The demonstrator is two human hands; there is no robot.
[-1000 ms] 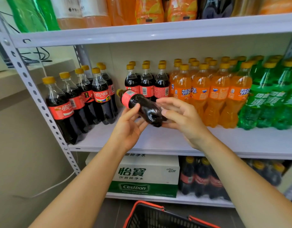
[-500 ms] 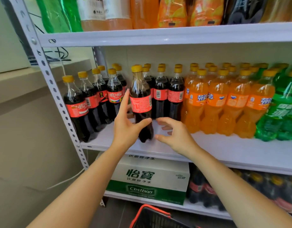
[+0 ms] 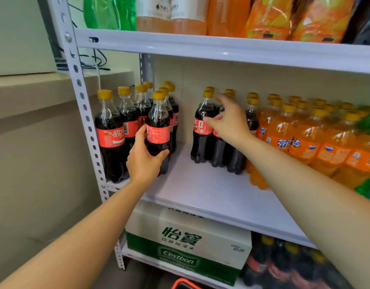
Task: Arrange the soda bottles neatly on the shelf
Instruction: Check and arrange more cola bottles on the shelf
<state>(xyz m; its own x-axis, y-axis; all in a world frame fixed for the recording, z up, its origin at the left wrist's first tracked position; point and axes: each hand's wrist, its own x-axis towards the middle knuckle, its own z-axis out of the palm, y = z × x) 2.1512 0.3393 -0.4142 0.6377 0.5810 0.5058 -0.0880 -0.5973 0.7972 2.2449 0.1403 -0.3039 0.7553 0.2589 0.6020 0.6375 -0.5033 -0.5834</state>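
At the far left, the rack's perforated upright (image 3: 84,113) marks the edge. A left group of cola bottles (image 3: 111,134) stands tight against it and runs back toward the rear wall. The left hand (image 3: 144,161) has its grip clamped on the lower body of one cola bottle (image 3: 158,130), thumb at the left of the label and fingers wrapped round the right side. That bottle is upright with its base down at the middle shelf board (image 3: 200,190), just beside the left group at its near right corner.

To its right a strip of bare board runs from the front lip to the back wall. Across that gap stands a right group of cola bottles (image 3: 203,132), set back from the front lip. The right hand (image 3: 230,122) lies against their shoulders and labels, with the thumb touching the front bottle's label. Whether its grip is closed round a bottle cannot be told.

Orange soda bottles (image 3: 305,140) stand in rows right against that group, followed by green soda bottles (image 3: 369,186) at the right edge. On the shelf below, a Cestbon water carton (image 3: 186,243) sits under the gap.
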